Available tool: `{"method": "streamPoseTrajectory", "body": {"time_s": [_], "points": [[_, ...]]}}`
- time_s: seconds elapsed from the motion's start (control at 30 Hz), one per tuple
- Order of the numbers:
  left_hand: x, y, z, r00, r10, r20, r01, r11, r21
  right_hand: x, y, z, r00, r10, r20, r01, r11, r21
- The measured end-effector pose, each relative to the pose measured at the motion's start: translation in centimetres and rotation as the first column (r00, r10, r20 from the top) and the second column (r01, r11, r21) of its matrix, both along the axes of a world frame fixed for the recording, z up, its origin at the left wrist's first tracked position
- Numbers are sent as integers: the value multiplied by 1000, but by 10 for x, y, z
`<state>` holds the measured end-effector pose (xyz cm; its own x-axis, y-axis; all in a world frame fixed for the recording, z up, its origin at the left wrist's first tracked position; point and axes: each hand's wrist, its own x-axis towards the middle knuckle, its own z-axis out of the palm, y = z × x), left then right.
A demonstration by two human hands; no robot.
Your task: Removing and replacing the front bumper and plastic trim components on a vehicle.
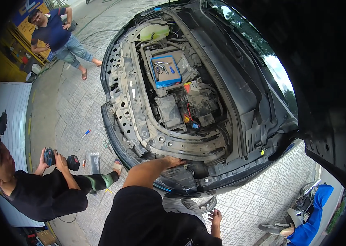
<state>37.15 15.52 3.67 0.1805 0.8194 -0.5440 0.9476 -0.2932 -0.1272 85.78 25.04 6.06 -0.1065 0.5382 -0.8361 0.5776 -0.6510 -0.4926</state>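
My left hand reaches across to the front corner of the dark car, at the edge of the engine bay just behind the headlight. Its fingers look stretched out along the body edge; their tips are partly hidden. I see no tool in it. Lower right, my right hand hangs beside my body, fingers loosely apart, holding nothing. Over the engine lies a blue-rimmed tray with several small tools in it. Nearer to me are a black engine box and a battery area with red cables.
At left a co-worker in black holds a cordless power tool. Another person stands at the far left. A blue-handled screwdriver lies on the paving. A motorbike under a blue cover stands lower right. The raised hood fills the right.
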Motion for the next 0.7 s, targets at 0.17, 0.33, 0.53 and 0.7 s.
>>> {"method": "streamPoseTrajectory", "body": {"time_s": [0.17,0.33,0.53,0.7], "points": [[4,17,-14,993,-114,-7,114,992,61,11,-25,-3,999,-17,34,19,997,-74],[5,-27,-79,564,-454,-689,300,891,-341,-1,-18,-5,991,113,72,-101,984,-147],[-4,8,148,607,-718,-341,654,695,-299,-1,-20,8,999,23,34,-22,999,-31],[-12,-28,128,798,-420,-432,475,880,22,-10,-26,-2,998,36,53,-33,998,-56]]}}
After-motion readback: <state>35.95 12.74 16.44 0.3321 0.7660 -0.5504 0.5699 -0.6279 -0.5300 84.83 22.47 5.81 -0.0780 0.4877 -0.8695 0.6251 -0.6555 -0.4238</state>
